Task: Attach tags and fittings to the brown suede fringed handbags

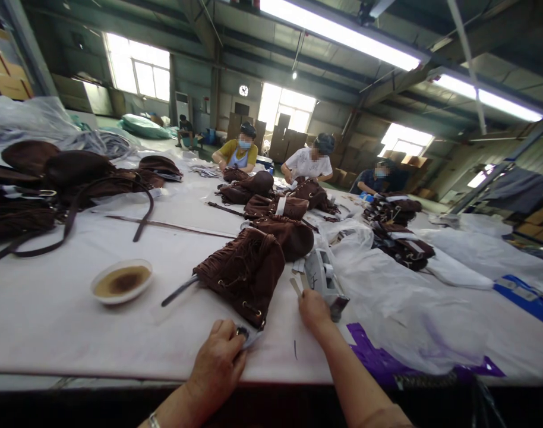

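Observation:
A brown fringed bag [245, 273] lies on the white-covered table, with metal rings along its near edge. Below that edge, my left hand [218, 359] is closed around a small dark, shiny object [242, 333]; a whitish piece sticks out beside it, and its kind is unclear. To the right of the bag, my right hand [315, 310] has its fingers closed on thin pale strips [295, 286]. A grey tape dispenser [324, 276] stands right beside this hand. More brown bags [293, 238] lie behind the fringed one.
A shallow dish [122, 280] with brownish contents sits at left. Brown bags and a long strap [149, 214] lie beyond it. Clear plastic sheeting [396, 303], purple plastic [373, 356] and a blue box [523, 300] are at right. Several people work across the table.

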Available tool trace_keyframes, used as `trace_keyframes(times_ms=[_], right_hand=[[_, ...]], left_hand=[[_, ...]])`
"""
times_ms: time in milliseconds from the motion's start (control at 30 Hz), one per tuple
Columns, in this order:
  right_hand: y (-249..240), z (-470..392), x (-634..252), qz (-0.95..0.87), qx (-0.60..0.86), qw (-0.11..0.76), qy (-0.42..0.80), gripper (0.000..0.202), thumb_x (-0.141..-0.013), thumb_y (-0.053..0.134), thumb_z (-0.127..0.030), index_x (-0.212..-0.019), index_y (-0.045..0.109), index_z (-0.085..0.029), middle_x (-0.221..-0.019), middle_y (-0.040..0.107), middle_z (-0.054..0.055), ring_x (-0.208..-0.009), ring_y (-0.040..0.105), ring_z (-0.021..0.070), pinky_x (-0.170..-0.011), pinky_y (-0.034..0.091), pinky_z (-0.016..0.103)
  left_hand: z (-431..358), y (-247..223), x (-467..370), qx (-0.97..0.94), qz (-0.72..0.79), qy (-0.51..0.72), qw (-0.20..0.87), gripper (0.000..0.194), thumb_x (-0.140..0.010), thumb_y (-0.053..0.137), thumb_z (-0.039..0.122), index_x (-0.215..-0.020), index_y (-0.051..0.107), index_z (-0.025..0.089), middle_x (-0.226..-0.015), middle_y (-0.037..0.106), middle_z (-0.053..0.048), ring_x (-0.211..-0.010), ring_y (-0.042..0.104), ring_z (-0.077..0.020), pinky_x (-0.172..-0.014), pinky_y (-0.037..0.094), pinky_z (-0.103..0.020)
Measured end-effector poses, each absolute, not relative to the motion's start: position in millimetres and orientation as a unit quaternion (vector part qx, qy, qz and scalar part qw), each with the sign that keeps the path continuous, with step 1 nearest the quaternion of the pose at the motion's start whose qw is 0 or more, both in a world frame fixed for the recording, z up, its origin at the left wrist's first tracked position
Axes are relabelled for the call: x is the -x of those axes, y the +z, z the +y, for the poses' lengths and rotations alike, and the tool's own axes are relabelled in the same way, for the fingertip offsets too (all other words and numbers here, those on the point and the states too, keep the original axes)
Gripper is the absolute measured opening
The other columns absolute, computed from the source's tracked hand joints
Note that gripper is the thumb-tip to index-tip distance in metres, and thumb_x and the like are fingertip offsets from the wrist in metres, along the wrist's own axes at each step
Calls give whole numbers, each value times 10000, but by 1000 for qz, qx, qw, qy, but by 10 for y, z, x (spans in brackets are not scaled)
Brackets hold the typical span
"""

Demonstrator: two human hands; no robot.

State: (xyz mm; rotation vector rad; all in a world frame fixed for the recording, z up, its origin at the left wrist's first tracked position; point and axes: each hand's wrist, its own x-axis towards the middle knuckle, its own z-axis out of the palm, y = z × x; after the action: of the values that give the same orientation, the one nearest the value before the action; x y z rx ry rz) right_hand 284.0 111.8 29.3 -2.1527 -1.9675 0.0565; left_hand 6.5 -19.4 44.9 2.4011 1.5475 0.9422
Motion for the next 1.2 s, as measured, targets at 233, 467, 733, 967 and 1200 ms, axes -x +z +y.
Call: trace_keyframes(times_ms=[233,467,733,967,1200], right_hand=[[451,1035,-2775,-681,719,127,63,240,-861,511,-77,-775,727,-136,-746,679,136,-717,644,235,-638,425,335],[465,1083,-2708,-652,747,112,67,196,-894,543,-221,-932,717,-140,-920,704,188,-864,668,296,-693,456,362],[477,1201,-2676,-642,751,99,118,211,-855,554,-168,-923,754,-164,-940,721,139,-906,669,256,-743,440,309],[500,1277,-2716,-648,739,114,147,183,-775,598,-105,-838,760,-162,-897,723,120,-871,657,240,-728,422,297],[536,882,-2603,-687,696,176,112,148,-838,564,-135,-842,711,-147,-952,698,131,-951,618,247,-795,405,309]], left_hand=[[-211,460,-60,-797,517,304,70,125,-819,568,94,-763,627,189,-881,542,-88,-884,495,-249,-749,468,-379],[-214,450,-56,-799,515,304,69,126,-834,566,98,-772,627,190,-883,537,-85,-879,489,-243,-769,458,-383],[-221,439,-67,-803,505,311,52,122,-829,571,76,-771,617,172,-883,527,-86,-879,476,-242,-762,437,-377],[-221,439,-68,-803,502,317,54,107,-827,581,80,-788,622,171,-893,526,-88,-891,479,-242,-765,437,-365],[-226,446,-65,-808,500,306,64,116,-859,546,117,-789,628,160,-914,535,-109,-903,478,-251,-782,440,-379]])
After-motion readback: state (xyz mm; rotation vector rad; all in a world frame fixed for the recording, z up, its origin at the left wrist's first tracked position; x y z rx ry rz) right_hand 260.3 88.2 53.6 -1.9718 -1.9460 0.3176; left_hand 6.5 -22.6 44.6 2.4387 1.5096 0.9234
